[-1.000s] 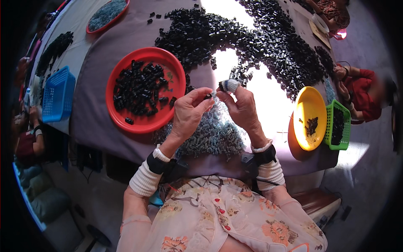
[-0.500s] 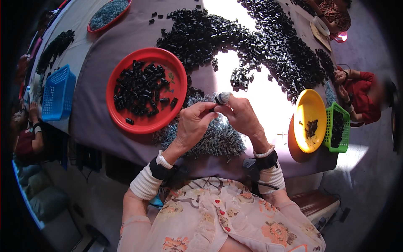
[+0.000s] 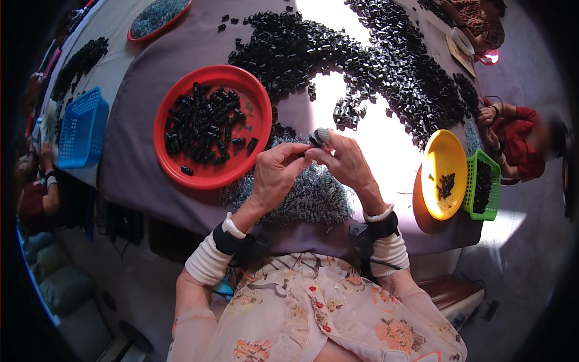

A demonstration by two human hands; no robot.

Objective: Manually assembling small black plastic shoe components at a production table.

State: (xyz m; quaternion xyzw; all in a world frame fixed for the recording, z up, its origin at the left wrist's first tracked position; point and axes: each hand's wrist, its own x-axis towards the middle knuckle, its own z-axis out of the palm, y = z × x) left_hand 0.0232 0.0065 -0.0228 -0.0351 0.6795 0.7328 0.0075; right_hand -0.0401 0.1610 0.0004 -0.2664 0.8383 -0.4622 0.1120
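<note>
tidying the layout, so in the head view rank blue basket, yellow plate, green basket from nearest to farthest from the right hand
1. Yellow plate, right of the right hand
2. Green basket, just beyond the plate
3. Blue basket, far left

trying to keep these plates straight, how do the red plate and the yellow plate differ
The red plate is on the person's left, the yellow plate on the right. The red plate holds many black pieces; the yellow plate, only a small dark cluster. Both have a rounded outline.
</note>
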